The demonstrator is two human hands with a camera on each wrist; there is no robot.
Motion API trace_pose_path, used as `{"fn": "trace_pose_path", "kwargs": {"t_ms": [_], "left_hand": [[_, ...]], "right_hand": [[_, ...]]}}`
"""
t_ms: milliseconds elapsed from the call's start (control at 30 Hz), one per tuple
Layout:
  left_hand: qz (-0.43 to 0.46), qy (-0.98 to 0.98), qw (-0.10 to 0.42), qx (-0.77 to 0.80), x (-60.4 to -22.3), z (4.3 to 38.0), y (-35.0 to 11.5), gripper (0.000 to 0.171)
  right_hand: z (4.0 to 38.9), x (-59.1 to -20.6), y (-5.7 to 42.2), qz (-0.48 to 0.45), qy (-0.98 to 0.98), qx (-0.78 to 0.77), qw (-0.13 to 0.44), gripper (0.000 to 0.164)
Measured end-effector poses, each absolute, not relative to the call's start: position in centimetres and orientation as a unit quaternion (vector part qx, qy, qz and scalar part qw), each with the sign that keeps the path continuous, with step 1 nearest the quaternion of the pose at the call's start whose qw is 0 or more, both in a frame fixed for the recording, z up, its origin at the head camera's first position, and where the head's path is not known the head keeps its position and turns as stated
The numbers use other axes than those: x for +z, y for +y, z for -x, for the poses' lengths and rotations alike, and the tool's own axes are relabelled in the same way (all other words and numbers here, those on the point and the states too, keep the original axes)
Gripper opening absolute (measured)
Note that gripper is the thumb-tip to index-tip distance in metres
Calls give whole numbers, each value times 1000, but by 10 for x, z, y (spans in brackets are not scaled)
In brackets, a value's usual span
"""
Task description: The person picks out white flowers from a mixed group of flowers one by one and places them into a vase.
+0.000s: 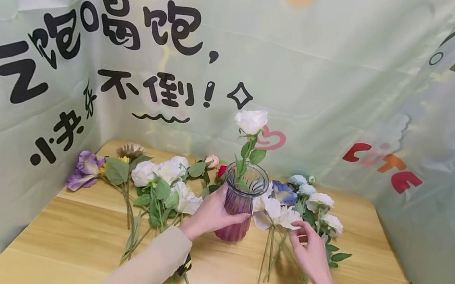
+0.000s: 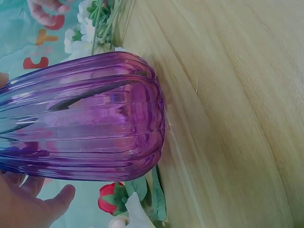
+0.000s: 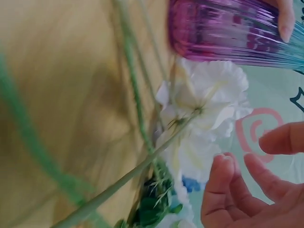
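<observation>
A ribbed glass vase, purple at the base and clearer toward its flared rim, stands upright on the wooden table. My left hand grips its side, with the thumb across the front. A single white rose rises out of the vase, and its dark stem shows through the glass in the left wrist view. My right hand is beside the white flowers to the right of the vase. In the right wrist view its thumb and fingers are apart and hold nothing, close to the white petals.
Left of the vase lie white flowers, a purple flower and a brownish one. A red bud lies behind the vase. Blue flowers and pale blooms lie at right. Printed cloth encloses the table.
</observation>
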State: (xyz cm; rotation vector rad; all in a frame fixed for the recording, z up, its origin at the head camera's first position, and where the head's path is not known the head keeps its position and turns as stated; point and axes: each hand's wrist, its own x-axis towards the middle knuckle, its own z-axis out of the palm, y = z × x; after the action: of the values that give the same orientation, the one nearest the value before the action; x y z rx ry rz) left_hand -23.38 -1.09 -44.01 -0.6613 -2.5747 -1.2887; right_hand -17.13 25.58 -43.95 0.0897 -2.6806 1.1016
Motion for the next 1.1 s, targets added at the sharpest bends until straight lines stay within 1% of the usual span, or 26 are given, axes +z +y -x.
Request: {"fn": "trace_pose_path", "kwargs": {"t_ms": [167,333,600,800,967,1100], "left_hand": [[224,-866,89,-439,-440,236,-11,95],[224,-862,90,-446,-440,238,-10,94],[211,-870,75,-438,-440,236,-11,94],[206,-871,74,-440,-443,234,-13,93],[210,-869,79,-440,-441,235,-16,95],[216,-869,70,-440,-441,237,-12,96]], "right_hand": [[164,-441,264,-32,-932,346,101,27],[159,-437,278,-38,-941,323,96,27],[142,-433,303,-31,-941,308,137,14],[136,-434,313,-30,-956,274,104,10],[143,-437,311,-38,-960,257,107,11],[147,-441,315,-36,-963,252,91,11]]}}
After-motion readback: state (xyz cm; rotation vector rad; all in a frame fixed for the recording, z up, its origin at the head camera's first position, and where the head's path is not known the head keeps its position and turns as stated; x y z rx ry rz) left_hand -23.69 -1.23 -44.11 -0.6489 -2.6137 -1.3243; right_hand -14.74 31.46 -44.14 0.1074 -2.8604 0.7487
